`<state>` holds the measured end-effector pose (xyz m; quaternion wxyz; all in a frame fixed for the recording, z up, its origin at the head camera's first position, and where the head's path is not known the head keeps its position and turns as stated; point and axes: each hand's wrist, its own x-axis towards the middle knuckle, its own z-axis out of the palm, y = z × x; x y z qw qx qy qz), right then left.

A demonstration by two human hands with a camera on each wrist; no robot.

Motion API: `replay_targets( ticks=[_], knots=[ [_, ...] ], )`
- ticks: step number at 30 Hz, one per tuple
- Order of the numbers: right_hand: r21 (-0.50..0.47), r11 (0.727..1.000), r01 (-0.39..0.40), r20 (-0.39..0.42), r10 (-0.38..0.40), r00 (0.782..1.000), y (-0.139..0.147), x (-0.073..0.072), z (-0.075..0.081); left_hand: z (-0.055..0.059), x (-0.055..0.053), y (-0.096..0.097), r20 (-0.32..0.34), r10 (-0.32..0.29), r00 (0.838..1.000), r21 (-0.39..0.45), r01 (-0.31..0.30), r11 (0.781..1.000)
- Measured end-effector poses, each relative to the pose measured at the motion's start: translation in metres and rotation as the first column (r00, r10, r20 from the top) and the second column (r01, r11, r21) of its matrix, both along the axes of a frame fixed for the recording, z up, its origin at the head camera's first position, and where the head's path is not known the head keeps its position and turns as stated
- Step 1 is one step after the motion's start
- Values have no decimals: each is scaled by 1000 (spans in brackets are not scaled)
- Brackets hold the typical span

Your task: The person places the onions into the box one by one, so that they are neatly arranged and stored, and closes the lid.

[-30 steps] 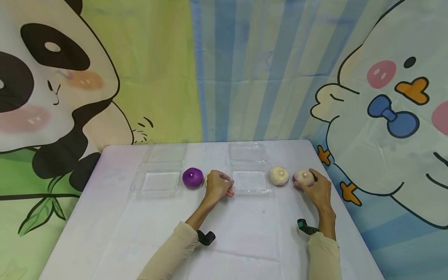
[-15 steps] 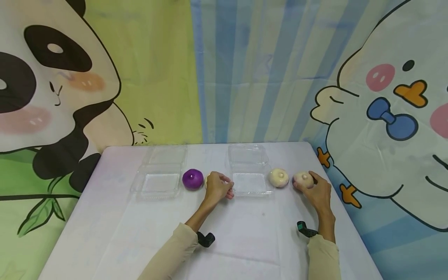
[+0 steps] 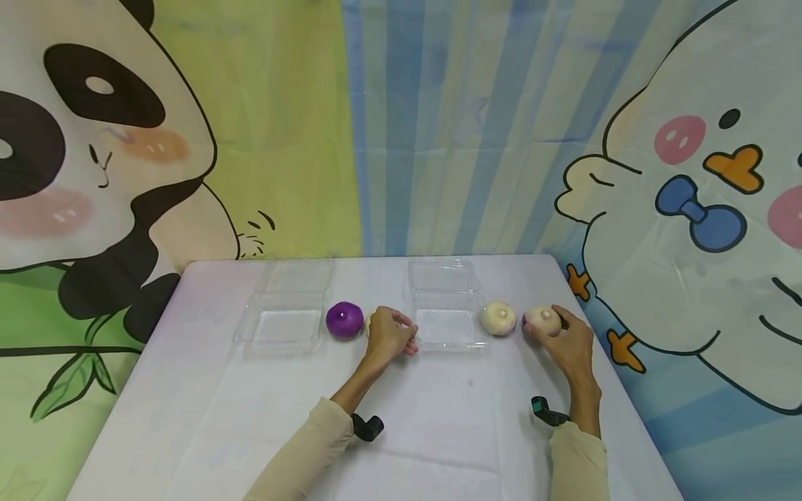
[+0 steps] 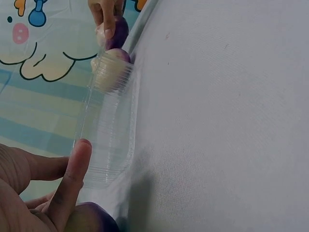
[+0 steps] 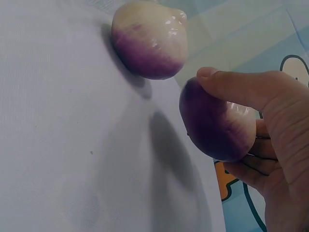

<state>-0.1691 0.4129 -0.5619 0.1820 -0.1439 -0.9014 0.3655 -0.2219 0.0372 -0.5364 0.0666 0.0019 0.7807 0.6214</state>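
Note:
My left hand (image 3: pixel 391 332) is at the left edge of a clear plastic box (image 3: pixel 452 325), thumb and finger pinching its rim. That box (image 4: pixel 111 140) stretches away in the left wrist view, its lid (image 3: pixel 441 275) folded back. Partly behind the left hand is a pale ball (image 3: pixel 368 323), mostly hidden. My right hand (image 3: pixel 571 346) grips a round purple-and-cream bulb (image 3: pixel 542 320) with a nub, like a turnip. In the right wrist view the thumb lies over this bulb's purple side (image 5: pixel 212 121). A similar bulb (image 3: pixel 499 318) sits between it and the box.
A second open clear box (image 3: pixel 282 330) lies at the left. Beside it stands a purple ball (image 3: pixel 344 320) with a small nub. Everything rests on a white-covered table (image 3: pixel 432 417), with printed curtains (image 3: pixel 438 139) behind. Both wrists carry a small black camera (image 3: pixel 367 427).

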Motion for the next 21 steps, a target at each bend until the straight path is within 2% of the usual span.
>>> replay_targets(
  ticks=[15,21],
  knots=[
    [-40,999,23,-41,-25,999,-5,5,10,0,0,1,23,8,1000,-5,-8,1000],
    [-64,998,-10,-119,2,993,-6,2,11,0,0,0,-11,-9,1000,12,9,1000]
  ],
)
